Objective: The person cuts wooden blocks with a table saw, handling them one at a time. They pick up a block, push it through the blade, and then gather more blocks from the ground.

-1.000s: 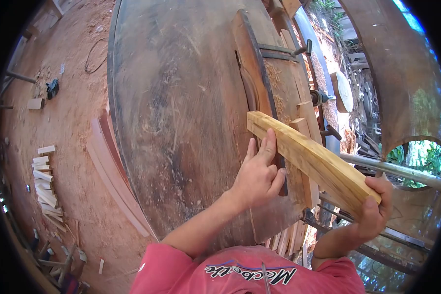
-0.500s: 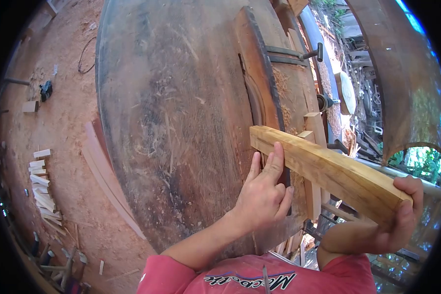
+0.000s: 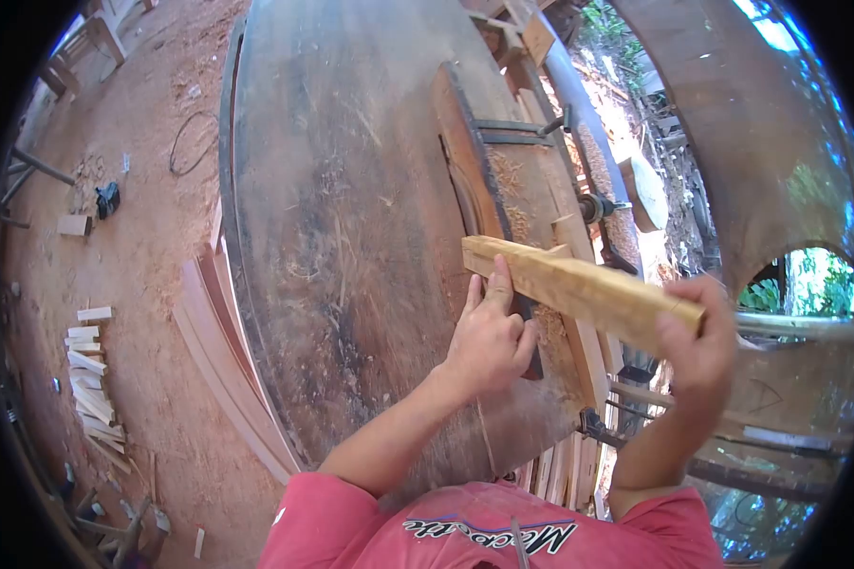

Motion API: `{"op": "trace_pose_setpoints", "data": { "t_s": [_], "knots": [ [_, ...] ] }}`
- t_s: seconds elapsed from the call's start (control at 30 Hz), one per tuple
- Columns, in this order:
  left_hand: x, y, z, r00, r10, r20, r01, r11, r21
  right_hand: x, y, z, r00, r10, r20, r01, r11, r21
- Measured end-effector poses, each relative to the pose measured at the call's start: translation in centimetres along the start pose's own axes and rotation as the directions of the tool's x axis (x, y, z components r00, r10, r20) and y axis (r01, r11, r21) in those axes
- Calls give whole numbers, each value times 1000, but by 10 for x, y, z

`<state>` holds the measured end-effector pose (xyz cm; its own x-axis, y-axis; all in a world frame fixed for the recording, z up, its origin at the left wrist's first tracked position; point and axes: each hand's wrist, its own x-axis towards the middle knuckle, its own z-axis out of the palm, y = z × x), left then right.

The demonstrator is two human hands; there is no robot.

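Observation:
A thick yellowish wooden board (image 3: 569,289) lies at a slant over the right side of a worn wooden saw table (image 3: 351,237). My right hand (image 3: 702,337) grips its right end, fingers over the top and slightly blurred. Near the board's left end, my left hand (image 3: 489,337) rests its outstretched index finger against the side face, with another finger extended beside it. The thumb is apart from them, and the remaining fingers are hidden. Just beyond that end stands a dark-edged wooden fence (image 3: 474,152) alongside a narrow slot.
Metal bars with a handle (image 3: 555,123) join the fence's right side. Wood shavings (image 3: 508,180) lie beside it. Curved planks (image 3: 223,351) lean at the table's left edge. Small wood offcuts (image 3: 90,389) lie on the dirt floor. A large sheet (image 3: 750,142) hangs at right.
The board's right end has swung up and leftward with my right hand, and its top face has turned. My left hand stays by the other end. The whole view has shifted.

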<state>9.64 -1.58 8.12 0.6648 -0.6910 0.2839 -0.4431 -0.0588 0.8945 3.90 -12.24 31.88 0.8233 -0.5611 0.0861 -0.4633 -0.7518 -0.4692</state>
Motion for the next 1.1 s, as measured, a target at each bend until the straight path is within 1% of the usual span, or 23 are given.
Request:
{"op": "trace_pose_setpoints", "data": {
  "t_s": [0.03,0.17,0.23,0.3,0.37,0.47,0.53,0.6,0.63,0.67,0.7,0.73,0.77,0.8,0.83,0.87,0.9,0.93,0.97,1.0,1.03,1.07,1.1],
  "knots": [
    [-9,2,4,1000,-7,25,7,1000,2,-26,1,-5,993,109,37,-108,994,-16],
    [-53,-2,23,986,-19,165,24,999,-26,-131,59,-1,991,105,79,-95,988,-118],
    [-77,-10,36,978,-24,205,31,999,-30,-177,60,13,969,238,71,-226,964,-141],
    [-104,-14,45,966,13,257,-27,998,53,-229,87,37,924,356,138,-350,935,-63],
    [-129,-7,50,968,42,248,-68,993,99,-275,123,68,928,353,122,-348,936,-59],
    [-151,9,55,968,168,186,-209,950,230,-318,143,80,933,343,110,-345,939,-3],
    [-152,21,66,865,403,300,-482,833,271,-327,142,65,948,305,86,-313,944,105],
    [-148,39,78,839,487,244,-534,823,193,-327,129,21,933,343,112,-360,909,212],
    [-141,48,81,811,561,168,-581,805,115,-335,149,12,898,437,55,-378,699,607],
    [-133,70,70,818,554,153,-570,816,98,-340,171,1,845,532,48,-282,368,886],
    [-129,86,70,816,558,149,-574,812,106,-339,184,-19,882,471,-11,-128,262,957],
    [-126,102,72,875,481,56,-483,876,18,-335,191,-33,906,416,-78,23,136,990],
    [-124,116,72,922,387,-27,-388,918,-81,-332,194,-27,908,411,-79,25,134,991],
    [-121,141,59,970,231,-71,-240,957,-164,-327,198,-14,919,381,-97,-133,532,836],
    [-122,144,60,969,234,-82,-245,956,-161,-324,199,-2,934,343,-103,-248,827,504],
    [-123,146,63,996,-85,-16,69,897,-436,-323,189,14,974,174,-145,-134,959,251],
    [-124,146,66,922,-364,135,360,673,-646,-322,175,32,990,-4,-138,1,1000,-21],
    [-126,139,68,888,-445,120,391,590,-707,-320,170,44,1000,21,-9,-22,999,-47],
    [-128,125,69,885,-453,111,389,588,-709,-319,167,56,991,52,121,-43,996,-74],
    [-129,107,69,809,-559,179,542,594,-594,-320,164,68,991,44,129,-34,997,-72],
    [-132,90,70,714,-663,227,678,572,-461,-321,163,79,982,134,132,-132,991,-24],
    [-137,70,76,710,-670,217,678,568,-466,-321,163,87,965,222,141,-227,974,22],
    [-141,50,83,741,-624,249,671,672,-312,-320,165,93,966,210,151,-216,976,22]
  ]
}}
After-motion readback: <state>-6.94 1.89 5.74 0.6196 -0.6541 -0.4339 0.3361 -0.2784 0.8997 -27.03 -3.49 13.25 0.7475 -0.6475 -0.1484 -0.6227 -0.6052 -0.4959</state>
